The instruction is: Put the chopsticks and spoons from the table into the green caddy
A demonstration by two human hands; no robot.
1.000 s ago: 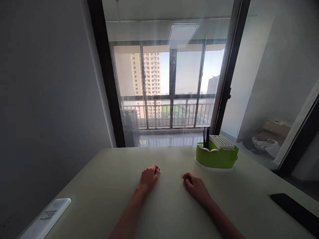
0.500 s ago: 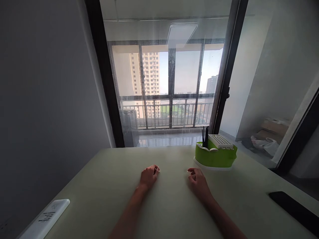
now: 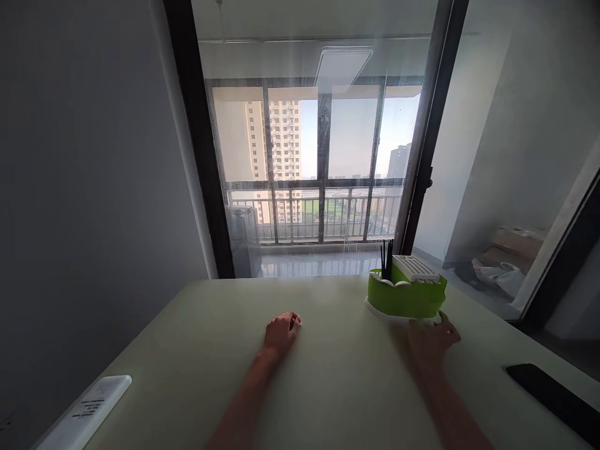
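Observation:
My left hand [image 3: 281, 330] rests on the pale table with its fingers curled in loosely, and I see nothing in it. Just in front of the green organizer [image 3: 405, 300], at its right end, is my right hand [image 3: 432, 342]. Motion blurs that hand; its fingers look apart and point to the right, holding nothing that I can see. Whether it touches the organizer I cannot tell. Several thin black sticks [image 3: 386, 261] stand upright in the organizer's left part, and a white slotted rack [image 3: 417, 269] sits on top.
The pale table [image 3: 328, 381] reaches to a glass door with a dark frame [image 3: 424, 150]. A white power strip or similar slim device [image 3: 89, 406] lies at the left edge. At the right lies a flat black object [image 3: 553, 397]. Boxes and a bag [image 3: 504, 275] are beyond the glass.
My right hand has swung to the right, from the table left of the organizer's front to its right end, and its fingers have opened out. My left hand stays put.

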